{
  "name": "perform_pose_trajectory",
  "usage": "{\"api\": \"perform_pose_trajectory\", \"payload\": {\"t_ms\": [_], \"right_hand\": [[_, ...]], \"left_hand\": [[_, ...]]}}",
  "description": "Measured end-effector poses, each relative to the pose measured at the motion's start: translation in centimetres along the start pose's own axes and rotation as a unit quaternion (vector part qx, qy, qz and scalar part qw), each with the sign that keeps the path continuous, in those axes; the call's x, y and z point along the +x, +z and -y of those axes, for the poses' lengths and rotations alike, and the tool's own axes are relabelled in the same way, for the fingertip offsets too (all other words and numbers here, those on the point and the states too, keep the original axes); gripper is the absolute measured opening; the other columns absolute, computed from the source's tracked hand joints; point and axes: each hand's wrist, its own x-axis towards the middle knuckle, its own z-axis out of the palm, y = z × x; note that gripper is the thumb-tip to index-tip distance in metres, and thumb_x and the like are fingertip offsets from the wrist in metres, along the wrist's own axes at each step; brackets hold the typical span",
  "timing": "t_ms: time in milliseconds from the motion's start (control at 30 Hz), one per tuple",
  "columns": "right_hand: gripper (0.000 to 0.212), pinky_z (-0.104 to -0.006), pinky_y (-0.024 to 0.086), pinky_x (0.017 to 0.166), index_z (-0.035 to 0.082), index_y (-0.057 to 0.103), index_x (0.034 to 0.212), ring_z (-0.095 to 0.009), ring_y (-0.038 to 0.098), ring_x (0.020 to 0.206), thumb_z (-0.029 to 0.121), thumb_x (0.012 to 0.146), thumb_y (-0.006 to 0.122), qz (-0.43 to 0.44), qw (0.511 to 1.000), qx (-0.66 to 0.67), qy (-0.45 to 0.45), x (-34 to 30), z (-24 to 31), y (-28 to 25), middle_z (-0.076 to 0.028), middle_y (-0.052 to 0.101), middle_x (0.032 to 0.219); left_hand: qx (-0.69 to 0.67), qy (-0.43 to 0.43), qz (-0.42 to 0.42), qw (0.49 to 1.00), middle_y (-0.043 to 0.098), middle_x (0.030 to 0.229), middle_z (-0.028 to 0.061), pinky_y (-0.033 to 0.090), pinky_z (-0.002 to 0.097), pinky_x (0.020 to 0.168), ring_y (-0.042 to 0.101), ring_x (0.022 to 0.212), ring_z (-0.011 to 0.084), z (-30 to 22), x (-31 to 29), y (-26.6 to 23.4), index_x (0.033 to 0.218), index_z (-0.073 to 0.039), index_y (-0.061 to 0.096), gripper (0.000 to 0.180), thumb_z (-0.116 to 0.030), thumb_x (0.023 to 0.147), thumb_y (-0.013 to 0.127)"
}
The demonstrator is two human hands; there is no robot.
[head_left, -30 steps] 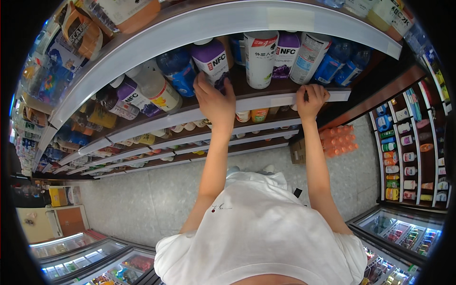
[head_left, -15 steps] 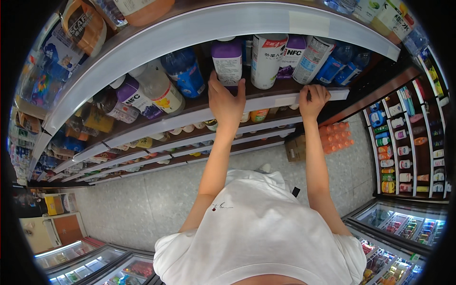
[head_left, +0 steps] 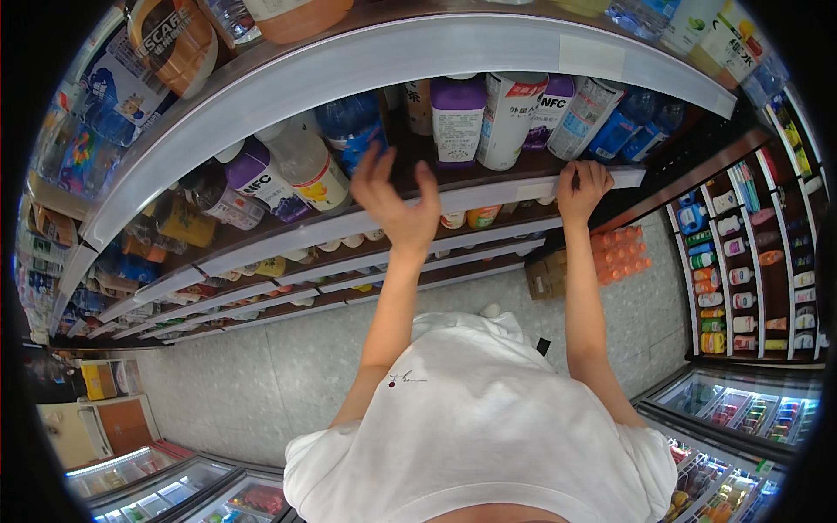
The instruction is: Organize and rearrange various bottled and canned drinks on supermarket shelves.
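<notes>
A: Bottles fill the shelf in front of you. Where is your left hand (head_left: 394, 202)?

B: It is up in the air, just in front of the shelf edge (head_left: 366, 228). Your fingers are spread wide and nothing is in them. The purple bottle (head_left: 457, 118) stands upright on the shelf, a little up and to the right of that hand, and your fingers are near it but not touching.

A: And your right hand (head_left: 582, 187)?

B: It rests on the pale front strip of the same shelf, further right. The fingers curl over the edge (you can't tell how tightly they press). No bottle is in that hand.

A: What stands next to the purple bottle?

B: A white bottle (head_left: 513, 118) is right beside it, touching or nearly so. After that comes a second purple-topped bottle (head_left: 554, 103) and then some blue bottles (head_left: 629, 126). To the left of your open hand you see a blue-capped water bottle (head_left: 351, 126), a clear bottle with a red and yellow label (head_left: 305, 166) lying tilted, and another purple bottle (head_left: 257, 179) tilted too.

A: What is below?

B: More shelves with small bottles, then a grey speckled floor (head_left: 218, 383). A brown cardboard box (head_left: 547, 275) sits on the floor beside a pack of orange bottles (head_left: 617, 253). Your white shirt (head_left: 471, 427) fills the bottom.
</notes>
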Motion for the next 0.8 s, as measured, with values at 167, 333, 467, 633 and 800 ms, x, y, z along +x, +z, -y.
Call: {"api": "perform_pose_trajectory", "payload": {"t_ms": [167, 333, 467, 633, 800], "right_hand": [[0.005, -0.0360, 0.033, 0.079, 0.007, 0.059, 0.070, -0.023, 0.053, 0.074, 0.010, 0.072, 0.062, 0.001, 1.000, 0.001, -0.003, 0.2, 0.0, -0.1, -0.003, 0.056, 0.071], [0.005, -0.0352, 0.034, 0.077, 0.007, 0.060, 0.068, -0.023, 0.055, 0.073, 0.010, 0.071, 0.063, -0.008, 1.000, 0.000, -0.011, 0.3, -0.1, -0.3, -0.003, 0.057, 0.070], [0.005, -0.0352, 0.034, 0.076, 0.006, 0.060, 0.069, -0.023, 0.055, 0.072, 0.009, 0.070, 0.064, -0.007, 1.000, 0.020, -0.010, 0.3, 0.0, -0.5, -0.003, 0.058, 0.070], [0.005, -0.0349, 0.035, 0.076, 0.006, 0.061, 0.069, -0.022, 0.056, 0.072, 0.009, 0.070, 0.064, -0.002, 1.000, 0.020, -0.005, 0.5, 0.2, -0.6, -0.002, 0.058, 0.070], [0.005, -0.0349, 0.035, 0.077, 0.006, 0.061, 0.069, -0.022, 0.056, 0.072, 0.009, 0.071, 0.064, 0.001, 1.000, 0.020, -0.012, 0.4, -0.1, -0.6, -0.002, 0.058, 0.070]], "left_hand": [[0.022, -0.082, -0.057, 0.995, 0.033, 0.136, 0.0282, 0.030, 0.0482, 0.103, 0.037, 0.124, 0.0408, 0.5, 0.2, -1.0, 0.130, 0.004, 0.035, 0.061, -0.011, 0.080, 0.066], [0.002, -0.104, -0.036, 0.994, 0.031, 0.137, 0.0296, 0.029, 0.0478, 0.105, 0.033, 0.129, 0.0418, -0.2, 0.3, -0.9, 0.137, 0.006, 0.025, 0.073, -0.012, 0.080, 0.067], [-0.104, -0.186, -0.051, 0.976, 0.033, 0.136, 0.0276, 0.035, 0.0454, 0.101, 0.040, 0.124, 0.0390, -0.2, 0.9, -1.4, 0.139, 0.007, 0.023, 0.076, -0.014, 0.080, 0.068], [-0.068, -0.244, 0.054, 0.966, 0.037, 0.133, 0.0252, 0.040, 0.0429, 0.096, 0.043, 0.120, 0.0361, 0.2, 0.6, -1.7, 0.138, 0.003, 0.031, 0.071, -0.016, 0.080, 0.068], [-0.039, -0.193, 0.070, 0.978, 0.047, 0.125, 0.0216, 0.048, 0.0365, 0.087, 0.053, 0.113, 0.0313, 0.9, 0.5, -1.3, 0.135, 0.000, 0.040, 0.066, -0.022, 0.080, 0.069]]}}
